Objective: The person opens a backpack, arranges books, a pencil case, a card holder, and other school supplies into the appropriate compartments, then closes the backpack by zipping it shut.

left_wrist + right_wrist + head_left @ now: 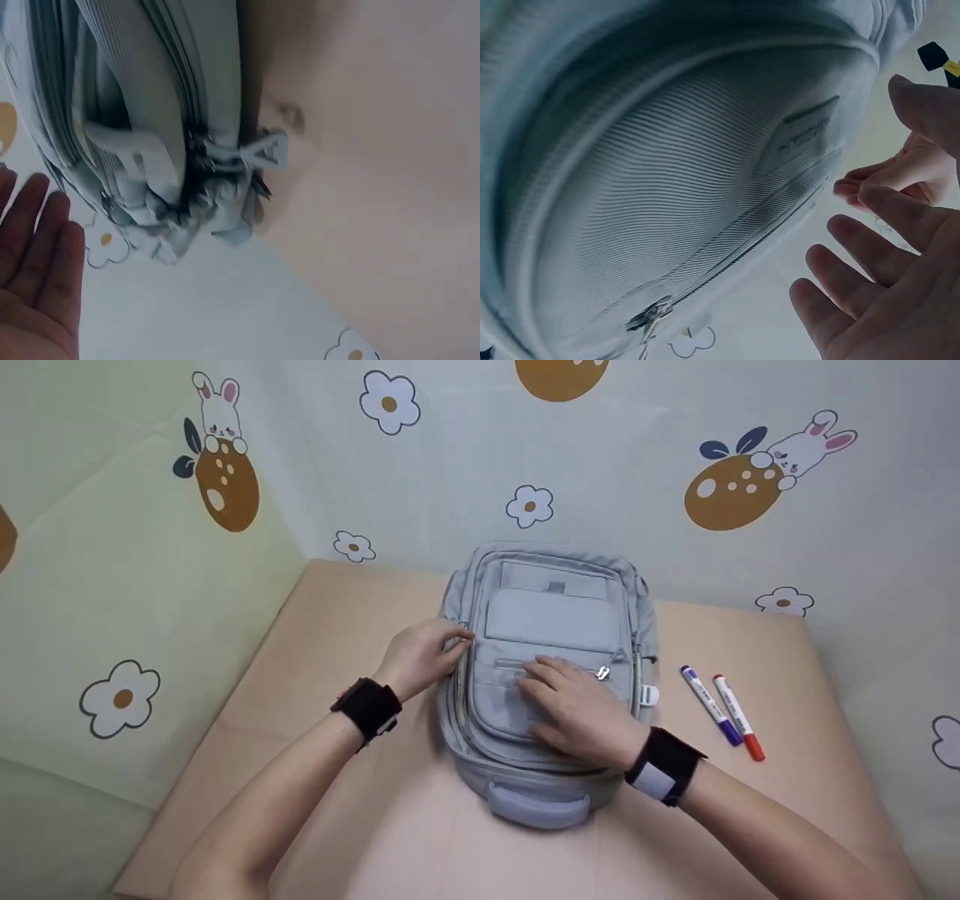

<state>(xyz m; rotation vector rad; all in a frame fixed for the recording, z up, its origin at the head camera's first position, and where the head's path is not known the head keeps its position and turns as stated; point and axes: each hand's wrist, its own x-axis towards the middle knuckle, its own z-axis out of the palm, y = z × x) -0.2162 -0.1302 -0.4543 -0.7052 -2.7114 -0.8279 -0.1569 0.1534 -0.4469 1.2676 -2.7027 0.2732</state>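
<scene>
A light grey-blue backpack (553,619) lies front side up, its top handle (536,808) toward me. At the left edge of its front panel, my left hand (420,660) pinches a small zipper pull (465,628) with thumb and forefinger; its other fingers are loosely extended in the left wrist view. My right hand (583,711) spreads its fingers over the front pocket's lower part, close to a metal zipper pull (603,673). The right wrist view shows the pocket's ribbed fabric (660,165) and a label (799,135). No object shows in the right hand.
Two markers, one blue-capped (710,705) and one red-capped (739,716), lie right of the backpack on the peach table (330,817). A white buckle (649,695) sticks out from the bag's right side. Patterned cloth (450,465) rises behind and at both sides.
</scene>
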